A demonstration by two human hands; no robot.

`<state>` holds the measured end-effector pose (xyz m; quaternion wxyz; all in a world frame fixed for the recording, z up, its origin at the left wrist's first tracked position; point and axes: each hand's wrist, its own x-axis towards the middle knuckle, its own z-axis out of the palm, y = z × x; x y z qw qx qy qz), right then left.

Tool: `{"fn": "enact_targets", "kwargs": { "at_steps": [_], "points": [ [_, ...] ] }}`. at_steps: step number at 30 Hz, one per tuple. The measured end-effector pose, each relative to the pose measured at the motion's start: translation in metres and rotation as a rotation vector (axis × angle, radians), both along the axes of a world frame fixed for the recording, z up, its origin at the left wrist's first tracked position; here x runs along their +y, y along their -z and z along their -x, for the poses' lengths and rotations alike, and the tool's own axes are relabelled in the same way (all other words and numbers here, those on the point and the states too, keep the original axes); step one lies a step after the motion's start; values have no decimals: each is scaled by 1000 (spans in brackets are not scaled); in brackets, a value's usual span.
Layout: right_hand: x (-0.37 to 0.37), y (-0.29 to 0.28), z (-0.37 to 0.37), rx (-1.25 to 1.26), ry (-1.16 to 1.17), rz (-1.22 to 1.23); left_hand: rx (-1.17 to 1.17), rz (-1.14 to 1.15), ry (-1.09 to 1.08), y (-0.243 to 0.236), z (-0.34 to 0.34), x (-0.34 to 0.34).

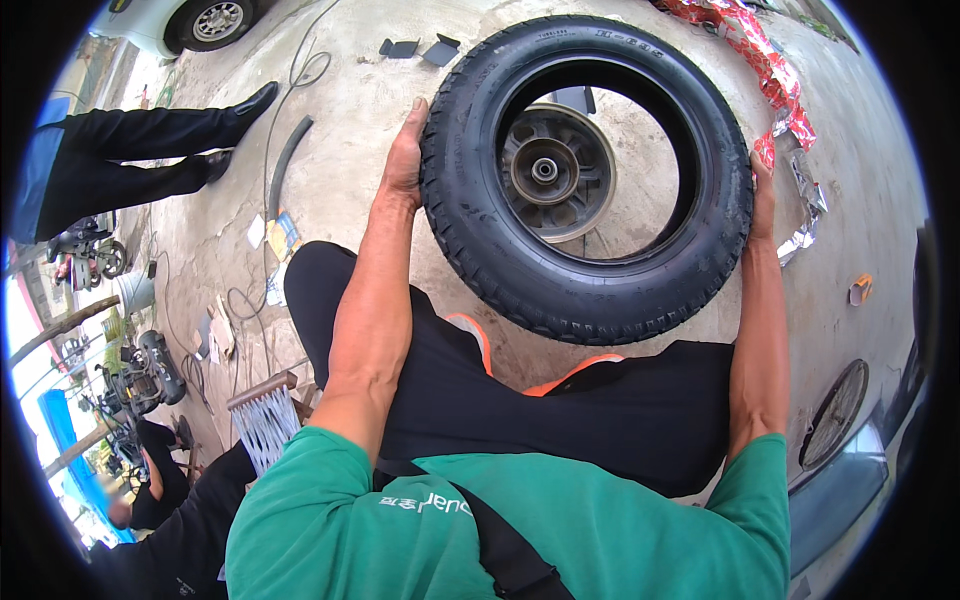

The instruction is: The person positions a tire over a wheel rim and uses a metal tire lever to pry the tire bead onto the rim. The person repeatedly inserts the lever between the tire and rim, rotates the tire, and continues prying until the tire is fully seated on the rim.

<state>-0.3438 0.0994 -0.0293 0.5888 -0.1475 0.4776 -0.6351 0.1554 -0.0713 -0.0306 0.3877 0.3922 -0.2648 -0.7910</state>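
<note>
Two sides of the tire (592, 288), ahead of the knees (318, 275), are held by the left hand (406, 155) and the right hand (763, 200); the metal wheel (545, 171) shows through its opening. Even pressure from both sides should keep the tire level and steady.

2 hands (403, 165), 1 lg blk tyre (590, 290), 2 orange shoes (477, 337)

I see black rubber on the tyre (465, 225) at 1 o'clock, faintly glossy across its face, rough around the edge. Through its hole I read the rim (520, 190) as dull metal. At 2 I get shiny, crinkled foil (772, 72); at 10, a glossy shoe (256, 103); at 6, a matt cloth shirt (620, 510).
</note>
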Motion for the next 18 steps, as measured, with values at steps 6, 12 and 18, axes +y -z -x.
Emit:
{"fn": "enact_targets", "kwargs": {
  "at_steps": [6, 12, 18],
  "points": [
    [-2, 0, -3, 18, 43, -129, 33, -59, 39, 7, -3, -2],
    [-7, -2, 16, 25, -58, -160, -128, -117, 105, 25, -8, 12],
    [0, -44, 27, -395, 106, 235, -37, -257, 96, 41, 33, 69]
  ]
}}
